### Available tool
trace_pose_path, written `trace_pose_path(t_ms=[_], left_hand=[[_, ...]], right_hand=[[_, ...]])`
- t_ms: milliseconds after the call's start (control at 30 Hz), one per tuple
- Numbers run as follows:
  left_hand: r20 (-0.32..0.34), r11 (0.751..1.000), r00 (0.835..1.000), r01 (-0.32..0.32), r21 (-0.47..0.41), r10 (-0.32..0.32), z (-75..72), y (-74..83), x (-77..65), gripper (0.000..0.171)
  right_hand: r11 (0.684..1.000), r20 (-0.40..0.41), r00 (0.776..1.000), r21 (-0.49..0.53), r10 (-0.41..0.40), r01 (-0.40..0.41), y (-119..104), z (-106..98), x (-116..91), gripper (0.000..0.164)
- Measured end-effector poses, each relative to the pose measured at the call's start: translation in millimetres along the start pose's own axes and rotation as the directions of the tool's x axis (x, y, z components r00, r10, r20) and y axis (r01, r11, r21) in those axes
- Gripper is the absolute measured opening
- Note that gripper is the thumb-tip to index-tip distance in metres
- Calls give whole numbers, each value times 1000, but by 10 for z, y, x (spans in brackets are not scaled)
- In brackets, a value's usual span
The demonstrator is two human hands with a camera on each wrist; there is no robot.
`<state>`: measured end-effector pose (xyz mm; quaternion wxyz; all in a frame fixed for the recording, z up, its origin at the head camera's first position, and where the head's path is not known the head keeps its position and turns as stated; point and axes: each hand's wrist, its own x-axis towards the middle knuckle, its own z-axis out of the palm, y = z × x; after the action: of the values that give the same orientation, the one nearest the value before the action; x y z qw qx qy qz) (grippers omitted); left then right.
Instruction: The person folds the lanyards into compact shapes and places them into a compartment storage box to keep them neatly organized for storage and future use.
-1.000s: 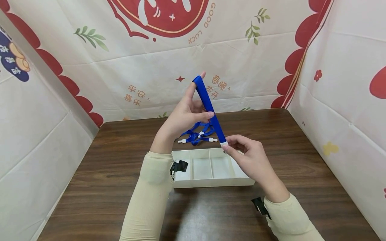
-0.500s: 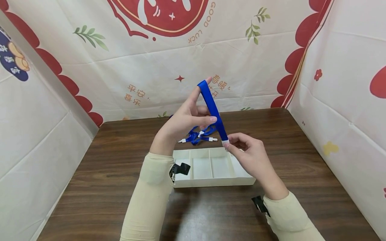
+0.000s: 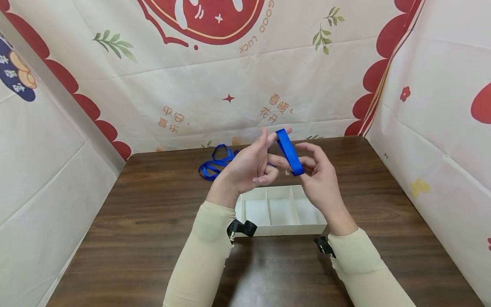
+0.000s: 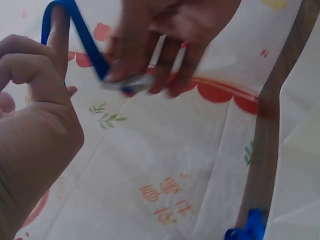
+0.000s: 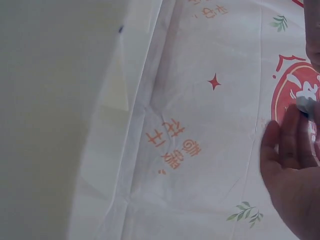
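A blue lanyard is stretched between the two hands, above a white divided tray. My left hand carries one bend of it over an outstretched finger, while other fingers are bent toward the palm. In the left wrist view, the lanyard runs over that upright finger and down to the other hand. With its fingertips my right hand pinches the lanyard near a white end piece. That end piece is blurred in the left wrist view and mostly hidden in the head view.
The white tray with several compartments stands on a brown wooden table. More blue lanyards lie loosely behind it, partly hidden by the left hand. A printed cloth hangs at the back and sides.
Both hands have come closer together. My left hand has lowered and turned, shortening the visible loop. My right hand has risen slightly, and the lanyard's white end has moved mostly out of sight.
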<state>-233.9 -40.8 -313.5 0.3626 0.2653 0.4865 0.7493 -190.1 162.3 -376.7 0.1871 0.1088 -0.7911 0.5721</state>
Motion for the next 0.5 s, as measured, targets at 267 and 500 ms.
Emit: trace_pose_path(t_ms=[267, 500], left_hand=[[26, 980, 998, 65, -190, -61, 51, -111, 104, 87], [-41, 979, 991, 121, -167, -129, 58, -111, 153, 87]], right_hand=[[984, -171, 974, 61, -152, 165, -48, 61, 18, 54], [977, -248, 947, 15, -203, 213, -30, 93, 27, 31]])
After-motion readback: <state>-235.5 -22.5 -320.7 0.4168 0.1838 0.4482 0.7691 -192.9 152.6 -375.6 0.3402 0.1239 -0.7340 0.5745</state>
